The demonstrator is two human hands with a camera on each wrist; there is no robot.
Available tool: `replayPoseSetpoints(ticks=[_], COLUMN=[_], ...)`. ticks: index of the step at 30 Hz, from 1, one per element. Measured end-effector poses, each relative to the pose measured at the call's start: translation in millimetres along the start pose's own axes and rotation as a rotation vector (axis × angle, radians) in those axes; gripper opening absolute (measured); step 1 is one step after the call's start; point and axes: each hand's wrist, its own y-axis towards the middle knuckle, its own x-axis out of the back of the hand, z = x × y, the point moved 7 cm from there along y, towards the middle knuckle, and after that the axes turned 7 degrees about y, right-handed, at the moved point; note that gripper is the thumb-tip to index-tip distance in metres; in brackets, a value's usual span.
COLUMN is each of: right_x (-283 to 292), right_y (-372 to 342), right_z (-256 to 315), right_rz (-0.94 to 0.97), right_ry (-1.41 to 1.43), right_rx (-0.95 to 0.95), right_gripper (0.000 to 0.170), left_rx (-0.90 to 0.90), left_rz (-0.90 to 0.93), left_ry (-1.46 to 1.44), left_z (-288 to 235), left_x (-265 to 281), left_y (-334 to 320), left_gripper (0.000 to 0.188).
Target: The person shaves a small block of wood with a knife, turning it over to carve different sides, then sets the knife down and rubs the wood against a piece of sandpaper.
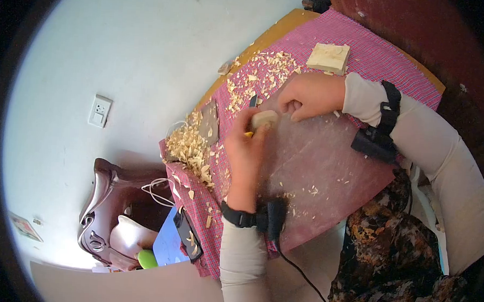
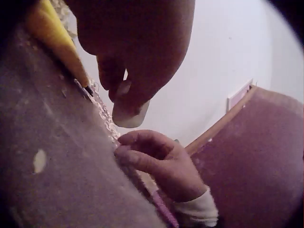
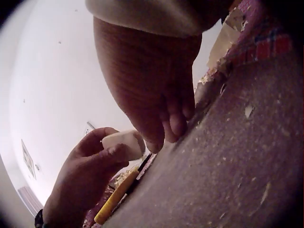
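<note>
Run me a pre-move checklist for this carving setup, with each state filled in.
1. Pale piece secured: ok, gripped in the left hand.
2. Yellow-handled tool set down: ok, lying on the table, in neither hand.
3. Right hand empty: cannot tell; no tool shows in it, but its inside is partly hidden.
4. Yellow-handled tool sharp: cannot tell at this size.
5. Work surface free of chips: not ok, several are scattered on it.
6. Pale block out of both hands: ok, resting on the checked cloth.
</note>
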Motion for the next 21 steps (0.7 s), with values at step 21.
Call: replayPoseSetpoints(ticks=[21], right_x=[-2.1], right_y=[0.7], right_z=[0.4], right_rz=[-0.058], right_ry=[-0.029], right_rx=[0.049], right_gripper=[0.021], left_rx=[-0.004], left_rz=[0.154], left_ry=[-0.013], left_z=[-2.5], left_x=[-11.9], left_y=[-5.9], left_gripper=[0.031])
